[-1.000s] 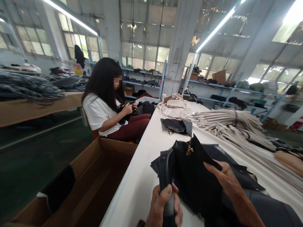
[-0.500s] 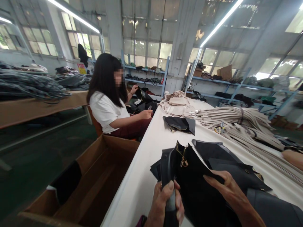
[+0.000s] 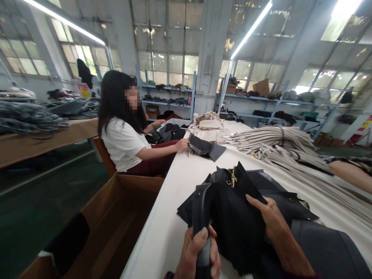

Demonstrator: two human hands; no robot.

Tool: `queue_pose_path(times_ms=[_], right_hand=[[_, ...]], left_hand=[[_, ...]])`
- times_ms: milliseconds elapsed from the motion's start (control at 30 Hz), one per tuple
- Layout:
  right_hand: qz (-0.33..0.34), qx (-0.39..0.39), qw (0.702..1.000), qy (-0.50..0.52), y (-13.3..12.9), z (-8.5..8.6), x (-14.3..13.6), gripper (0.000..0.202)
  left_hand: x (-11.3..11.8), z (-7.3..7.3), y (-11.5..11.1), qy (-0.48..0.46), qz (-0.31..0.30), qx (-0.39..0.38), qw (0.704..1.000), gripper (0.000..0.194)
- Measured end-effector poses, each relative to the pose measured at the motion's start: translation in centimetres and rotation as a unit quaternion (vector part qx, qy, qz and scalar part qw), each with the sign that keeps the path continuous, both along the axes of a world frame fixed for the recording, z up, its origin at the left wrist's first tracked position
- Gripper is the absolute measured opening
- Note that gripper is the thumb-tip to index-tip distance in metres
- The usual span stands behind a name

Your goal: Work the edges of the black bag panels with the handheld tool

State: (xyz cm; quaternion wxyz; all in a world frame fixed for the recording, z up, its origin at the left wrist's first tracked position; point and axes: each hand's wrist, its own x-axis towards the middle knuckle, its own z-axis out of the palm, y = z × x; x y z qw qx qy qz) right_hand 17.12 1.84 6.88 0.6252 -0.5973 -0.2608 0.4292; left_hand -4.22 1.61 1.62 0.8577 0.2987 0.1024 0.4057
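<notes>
Strip [image 3: 201,205] clenched upright in L hand [image 3: 190,250], edge of black bag pc [image 3: 235,224] pinched in R hand [image 3: 274,217], prob. to keep work steady over white table [image 3: 161,221].

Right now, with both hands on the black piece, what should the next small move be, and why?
I'd probably ease the black panel's right edge slightly outward with the right hand: its thumb lies on that edge, while the left hand grips the curved black strip beside it, so one side looks steadied.
</notes>
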Motion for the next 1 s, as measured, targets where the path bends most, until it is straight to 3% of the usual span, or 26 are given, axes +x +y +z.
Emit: queue_pose_path(times_ms=[200,400,533,733,1000], right_hand=[[0.041,0.015,0.999,-0.025,-0.3,-0.4,-0.7,0.024],[0.096,0.018,0.994,-0.05,-0.8,-0.6,-1.1,0.032],[0.123,0.009,0.992,-0.024,-0.8,-1.4,-0.7,0.035],[0.029,-0.033,0.997,0.059,-0.5,-2.4,-0.1,0.028],[0.075,-0.062,0.982,0.159,0.3,-3.1,-0.1,0.021]], left_hand=[[0.4,-1.1,0.0,-0.021,-0.032,0.055,0.998,0.026],[0.7,-1.9,0.0,0.022,-0.044,0.083,0.995,0.031],[1.0,-1.5,0.0,0.048,-0.042,0.029,0.998,0.033],[0.9,-0.6,-0.3,0.036,0.015,0.001,0.999,0.026],[0.4,0.4,-0.4,0.037,0.064,-0.002,0.997,0.025]])
